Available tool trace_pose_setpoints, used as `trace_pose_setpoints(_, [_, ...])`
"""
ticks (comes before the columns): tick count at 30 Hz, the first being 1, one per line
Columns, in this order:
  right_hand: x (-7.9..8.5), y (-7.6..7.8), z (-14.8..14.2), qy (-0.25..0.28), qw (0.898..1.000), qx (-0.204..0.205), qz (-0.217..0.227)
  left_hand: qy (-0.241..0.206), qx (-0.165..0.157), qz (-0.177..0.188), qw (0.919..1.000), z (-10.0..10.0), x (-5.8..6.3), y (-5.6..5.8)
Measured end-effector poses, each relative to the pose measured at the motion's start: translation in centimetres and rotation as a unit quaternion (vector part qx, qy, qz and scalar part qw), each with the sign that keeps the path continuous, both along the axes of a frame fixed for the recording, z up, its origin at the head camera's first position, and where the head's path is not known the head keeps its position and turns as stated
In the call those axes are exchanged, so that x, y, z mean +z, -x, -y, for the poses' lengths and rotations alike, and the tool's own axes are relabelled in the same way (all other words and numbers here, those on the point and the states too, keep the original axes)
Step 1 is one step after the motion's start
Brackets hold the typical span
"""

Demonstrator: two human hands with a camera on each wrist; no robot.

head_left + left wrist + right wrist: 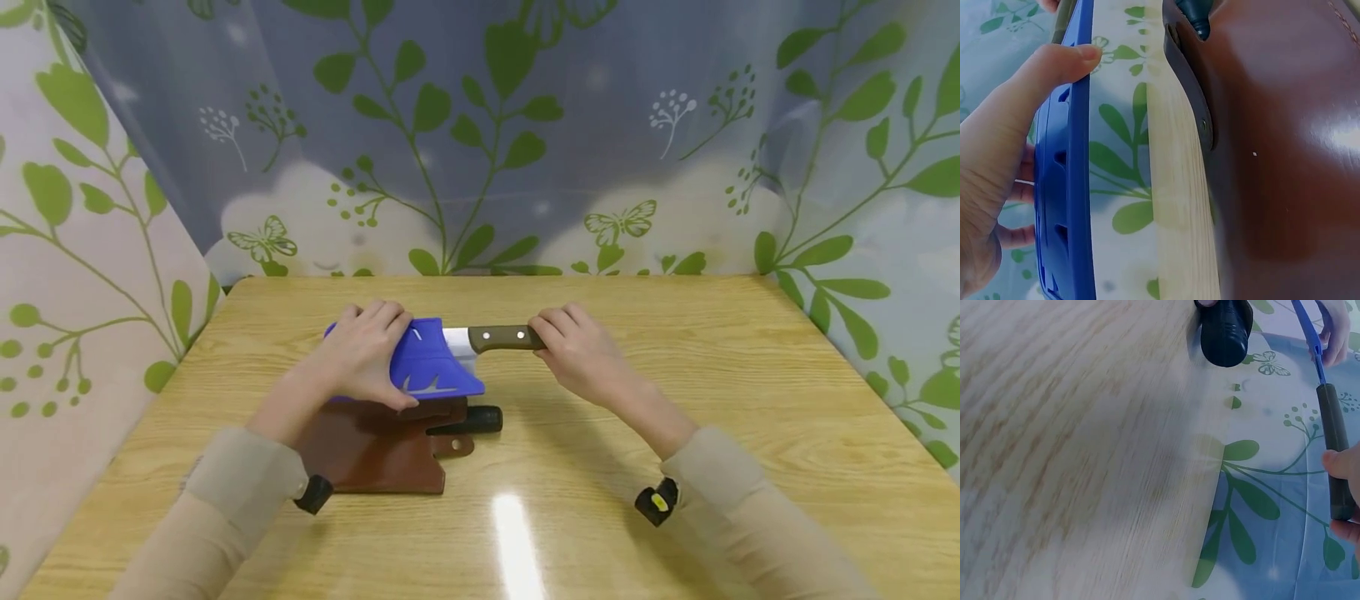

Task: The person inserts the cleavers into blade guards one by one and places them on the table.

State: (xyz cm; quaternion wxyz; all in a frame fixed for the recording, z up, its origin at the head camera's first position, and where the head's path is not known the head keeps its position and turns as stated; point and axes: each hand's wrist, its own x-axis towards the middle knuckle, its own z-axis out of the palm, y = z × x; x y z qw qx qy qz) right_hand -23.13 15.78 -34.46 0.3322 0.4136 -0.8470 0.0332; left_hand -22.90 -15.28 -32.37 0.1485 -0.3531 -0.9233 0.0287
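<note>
A cleaver (pixel 505 337) with a dark riveted handle lies level, its blade mostly inside a blue plastic blade cover (pixel 431 358). Only a strip of bright metal by the handle shows. My left hand (pixel 365 354) grips the cover across its width, thumb on the near edge and fingers over the far one. At the handle's end, my right hand (pixel 576 346) pinches it between thumb and fingers. In the left wrist view the cover stands raised above the table. Below and nearer me lies a brown leather sheath (pixel 382 458) with a black handle (pixel 480 420) sticking out of it.
The wooden table (pixel 600 533) carries the leather sheath, whose snap strap (pixel 454 447) points right. A curtain with leaves and butterflies (pixel 480 167) hangs behind the table's far edge and along both sides.
</note>
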Motion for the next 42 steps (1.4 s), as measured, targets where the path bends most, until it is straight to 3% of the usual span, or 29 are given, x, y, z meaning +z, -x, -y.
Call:
trace_pose_setpoints(6, [-0.4, 0.3, 1.0, -0.028, 0.998, -0.033, 0.048, 0.027, -0.006, 0.009, 0.9996, 1.0, -0.1, 1.2])
trace_pose_setpoints(14, [-0.7, 2.6, 3.1, -0.039, 0.99, -0.058, 0.127, 0.048, 0.016, 0.095, 0.9942, 2.3, -0.7, 4.2])
trace_pose_setpoints(20, [-1.4, 4.6, 4.0, -0.063, 0.975, -0.067, 0.203, 0.071, 0.041, 0.123, 0.989, 2.5, -1.2, 5.8])
trace_pose_setpoints(31, [-3.6, 6.7, 5.9, -0.121, 0.943, -0.062, 0.305, 0.121, 0.068, 0.162, 0.9769, 3.3, -3.9, 6.9])
trace_pose_setpoints(38, [-5.3, 7.1, 6.9, -0.121, 0.933, -0.037, 0.336, 0.147, 0.093, 0.221, 0.9596, 3.7, -5.6, 7.2])
trace_pose_setpoints(42, [-6.2, 7.1, 7.2, -0.121, 0.927, -0.043, 0.351, 0.143, 0.1, 0.246, 0.9533, 3.8, -6.3, 7.1])
